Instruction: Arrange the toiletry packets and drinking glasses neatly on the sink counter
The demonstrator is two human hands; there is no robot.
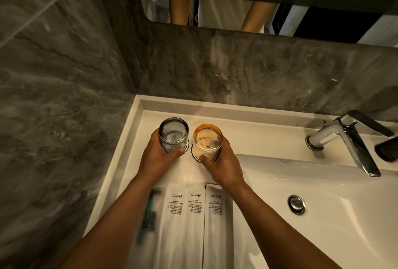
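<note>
On the white bench, the left hand grips a grey glass, the right hand an amber glass; coasters beneath mostly hidden, forearms covering parts of the packets.

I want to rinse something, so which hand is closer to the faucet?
Right. The right hand grips the amber glass, nearer the faucet; the left hand holds the grey glass farther left.

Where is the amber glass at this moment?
In the head view the amber glass stands on the counter left of the basin, held by the right hand, close beside the grey glass and behind the white packets.
</note>
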